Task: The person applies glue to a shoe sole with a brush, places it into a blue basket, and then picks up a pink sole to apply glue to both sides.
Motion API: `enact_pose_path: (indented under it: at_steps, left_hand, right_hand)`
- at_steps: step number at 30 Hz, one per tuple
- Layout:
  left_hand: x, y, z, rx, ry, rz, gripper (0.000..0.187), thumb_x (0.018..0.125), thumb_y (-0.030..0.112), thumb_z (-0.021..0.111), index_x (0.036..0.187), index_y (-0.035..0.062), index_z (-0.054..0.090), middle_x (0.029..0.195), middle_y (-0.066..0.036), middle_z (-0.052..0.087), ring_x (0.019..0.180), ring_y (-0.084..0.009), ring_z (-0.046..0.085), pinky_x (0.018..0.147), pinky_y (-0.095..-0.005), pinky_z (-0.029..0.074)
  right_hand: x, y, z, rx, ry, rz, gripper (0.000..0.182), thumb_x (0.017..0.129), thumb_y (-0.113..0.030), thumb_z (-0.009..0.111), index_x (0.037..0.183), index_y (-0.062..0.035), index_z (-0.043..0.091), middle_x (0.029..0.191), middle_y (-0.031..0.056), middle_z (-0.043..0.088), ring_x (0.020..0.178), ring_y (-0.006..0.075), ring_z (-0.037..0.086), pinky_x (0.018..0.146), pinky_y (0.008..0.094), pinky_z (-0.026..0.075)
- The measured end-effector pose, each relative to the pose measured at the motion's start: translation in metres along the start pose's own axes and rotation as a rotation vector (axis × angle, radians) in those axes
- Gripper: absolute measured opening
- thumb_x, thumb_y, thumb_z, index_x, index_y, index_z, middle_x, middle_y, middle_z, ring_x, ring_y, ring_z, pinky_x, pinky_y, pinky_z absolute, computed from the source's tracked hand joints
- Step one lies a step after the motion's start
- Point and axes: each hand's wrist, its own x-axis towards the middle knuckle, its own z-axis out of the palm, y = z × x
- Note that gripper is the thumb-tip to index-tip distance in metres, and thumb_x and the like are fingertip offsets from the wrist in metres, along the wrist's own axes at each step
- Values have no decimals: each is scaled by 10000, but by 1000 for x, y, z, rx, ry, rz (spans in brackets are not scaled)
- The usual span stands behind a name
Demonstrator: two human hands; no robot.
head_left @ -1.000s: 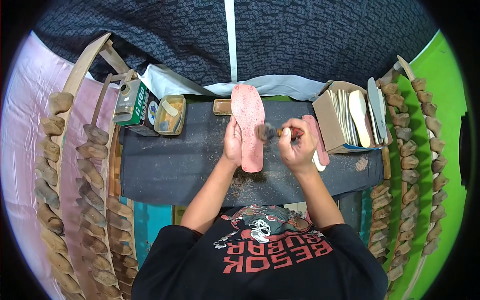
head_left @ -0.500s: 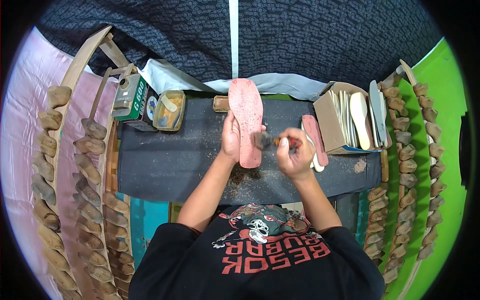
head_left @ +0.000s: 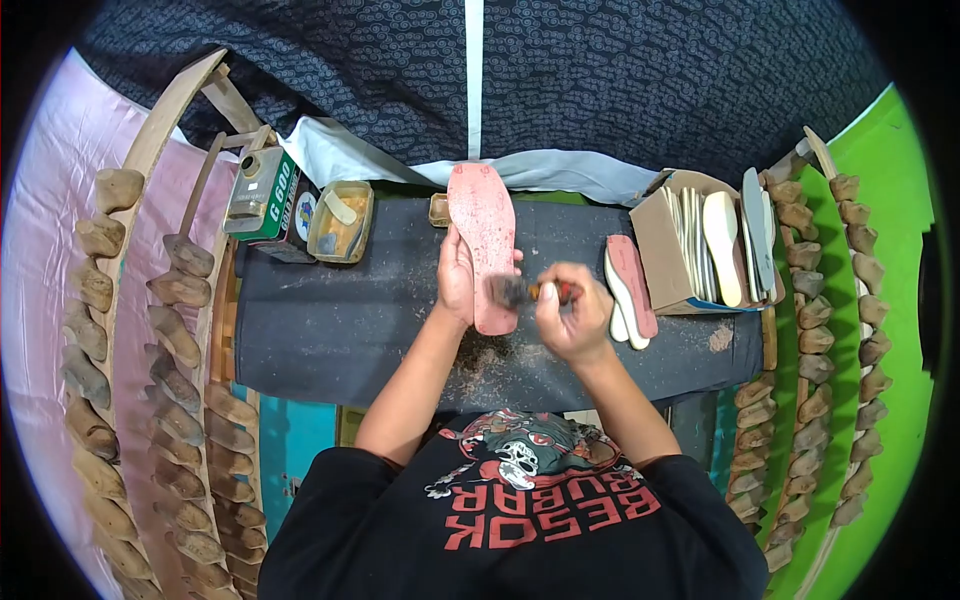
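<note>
A pink shoe sole (head_left: pixel 484 215), speckled with dark bits, stands lengthwise over the table, toe end away from me. My left hand (head_left: pixel 457 283) grips its left edge, with fingertips showing past the right edge. Closed around the orange-red handle of a brush (head_left: pixel 509 292) is my right hand (head_left: pixel 574 318). The brush's dark head is motion-blurred and lies over the lower part of the sole, toward the heel. Crumbs and dust are scattered on the dark cloth below. To the right of my right hand, another pink sole (head_left: pixel 632 282) overlaps a whitish one (head_left: pixel 619 322).
A cardboard box (head_left: pixel 657 245) of upright soles stands at the right. At the left are a green and white can (head_left: pixel 272 208) and a yellowish tub (head_left: pixel 323 246) holding a spreader. A small container (head_left: pixel 438 209) sits behind the sole. Racks of wooden shoe lasts (head_left: pixel 180 290) flank the table.
The brush and my right hand have moved left, so the brush head now lies farther over the sole. The sole has shifted slightly left in my left hand.
</note>
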Motion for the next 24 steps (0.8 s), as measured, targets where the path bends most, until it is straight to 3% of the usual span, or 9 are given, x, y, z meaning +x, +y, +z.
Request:
enact_pose_path:
  at_steps: [1,5,6,9,12,15,21,24]
  left_hand:
    - [-1,-5,9,-83,126,33,613,1044,526,254,1351,75,533,1128,-109,685,891,-291,695,735,-430,595]
    - [-12,-2,-27,15,43,-4,617,1035,538,273,1345,74,536,1104,-119,686,880,-291,697,702,-426,603]
    - [-16,0,-33,22,87,32,618,1032,540,276,1342,73,536,1096,-122,687,871,-292,699,689,-424,606]
    - [-26,14,-50,22,164,105,613,1032,539,281,1333,70,538,1085,-124,689,857,-297,705,668,-420,612]
    - [-36,27,-49,23,183,143,608,1033,536,285,1339,75,536,1096,-119,690,868,-299,706,676,-424,612]
    - [-43,35,-48,31,181,170,600,1037,528,284,1357,88,537,1126,-114,692,896,-305,707,696,-431,611]
    - [-50,37,-45,1,179,169,603,1037,527,285,1385,97,523,1160,-112,685,929,-316,702,724,-448,607]
    - [-47,37,-45,4,172,150,627,1028,552,276,1396,101,509,1171,-111,674,948,-317,692,748,-453,598]
  right_hand:
    - [7,7,3,-24,26,11,120,856,-14,638,968,10,599,758,100,663,575,194,638,546,312,508]
    - [27,52,21,89,147,206,113,954,-74,630,1047,-12,614,769,44,648,627,91,599,562,259,483]
    - [29,65,26,118,118,286,145,1001,-88,605,1121,-8,591,870,54,670,746,101,649,636,237,502]
    - [37,95,52,214,136,421,165,1004,-114,612,1131,-11,595,894,72,698,766,106,663,651,239,508]
    - [25,132,83,163,-12,530,202,1001,-167,627,1128,-12,603,888,92,723,773,113,677,661,266,521]
    - [12,157,113,57,-106,589,289,968,-272,653,1098,-17,613,876,198,718,817,336,727,724,402,546]
    - [-3,174,128,-130,-198,605,301,955,-288,660,1104,-30,624,937,219,723,849,380,717,736,439,547]
    - [-6,181,123,-45,-141,633,307,959,-291,657,1117,-31,620,943,213,726,849,369,720,731,433,547]
